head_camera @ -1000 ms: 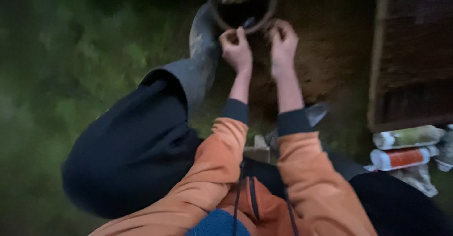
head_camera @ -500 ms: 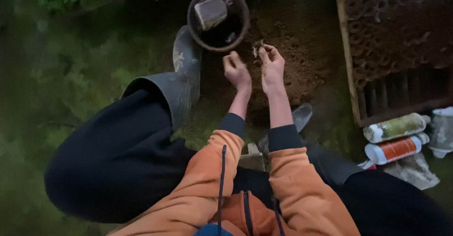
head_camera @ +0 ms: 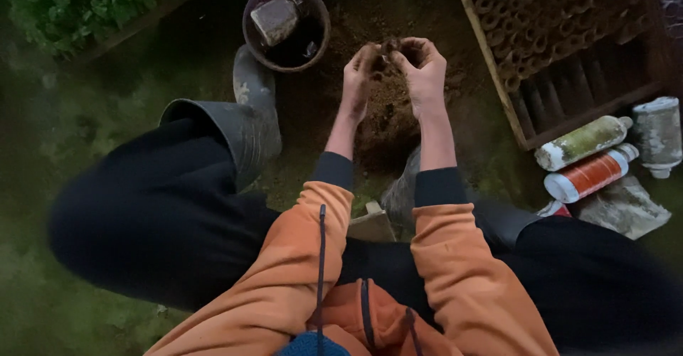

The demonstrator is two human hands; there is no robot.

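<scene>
My left hand (head_camera: 358, 78) and my right hand (head_camera: 422, 68) are raised together over a patch of brown soil (head_camera: 388, 107). Between their fingertips they pinch a small dark clump of soil or a small tube (head_camera: 389, 46); which one I cannot tell. I am crouching in orange sleeves, dark trousers and grey rubber boots (head_camera: 245, 125). The soil heap lies between my knees.
A dark round bucket (head_camera: 255, 36) holding a grey scoop-like object (head_camera: 274, 19) stands beyond my left boot. A wooden crate (head_camera: 491, 64) with several rows of small brown tubes is at the upper right. Cylindrical containers (head_camera: 587, 174) lie beside it. Green plants (head_camera: 78, 4) grow upper left.
The view has shifted, so the bucket and the crate sit differently in frame. My hands have come from the bucket's rim toward me and now meet over the soil.
</scene>
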